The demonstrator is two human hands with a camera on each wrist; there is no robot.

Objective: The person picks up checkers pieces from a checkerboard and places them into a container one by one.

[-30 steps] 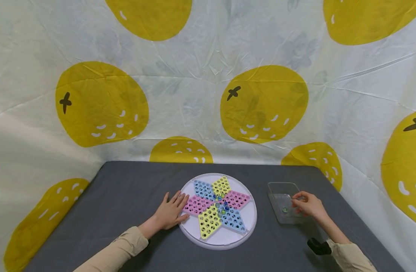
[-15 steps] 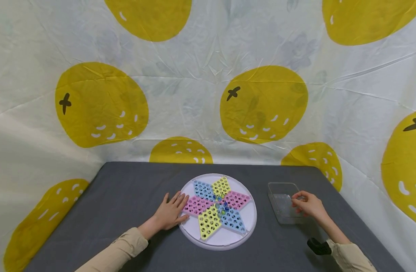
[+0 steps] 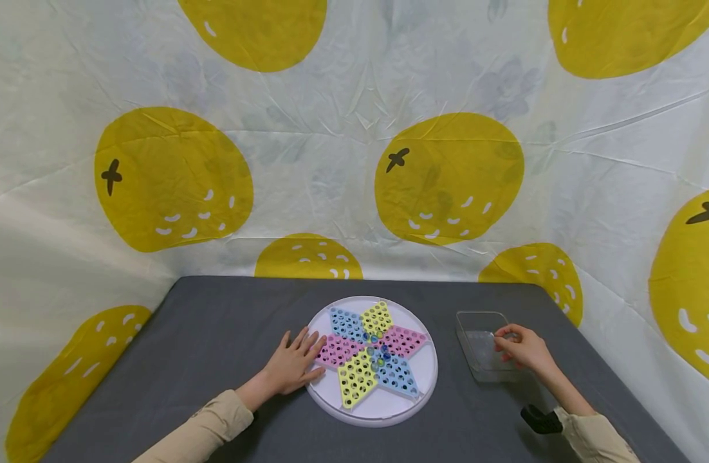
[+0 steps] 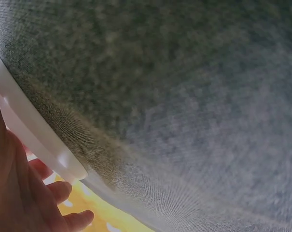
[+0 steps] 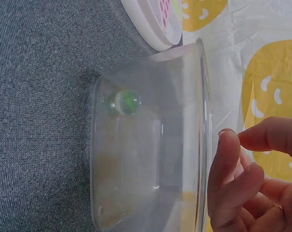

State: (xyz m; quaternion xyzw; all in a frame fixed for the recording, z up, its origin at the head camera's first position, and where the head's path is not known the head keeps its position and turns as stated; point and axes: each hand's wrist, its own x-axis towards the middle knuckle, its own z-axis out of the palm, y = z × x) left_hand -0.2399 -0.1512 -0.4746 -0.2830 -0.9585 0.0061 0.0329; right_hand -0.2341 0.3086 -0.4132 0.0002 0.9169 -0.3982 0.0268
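Note:
In the head view my left hand (image 3: 291, 364) rests with spread, straight fingers on the left rim of a round white Chinese checkers board (image 3: 389, 408). Several glass marbles (image 3: 385, 350) sit around the centre of its coloured star. To the right, my right hand (image 3: 525, 347) hovers at the right side of a clear plastic box (image 3: 473, 366). Its thumb and index fingertip meet beside the box rim in the right wrist view, with nothing visible between them; the other fingers are curled. That view also shows a green-and-clear marble (image 5: 129, 102) inside the box, near the board side.
Dark grey cloth (image 3: 244, 321) covers the table. A white curtain with yellow fruit prints (image 3: 450, 177) hangs behind and at both sides. A black strap-like piece (image 3: 541, 419) shows at the right cuff.
A green marble seen in the box one second ago in the head view is no longer visible there. My left hand has shifted slightly right; my right hand has drifted slightly left.

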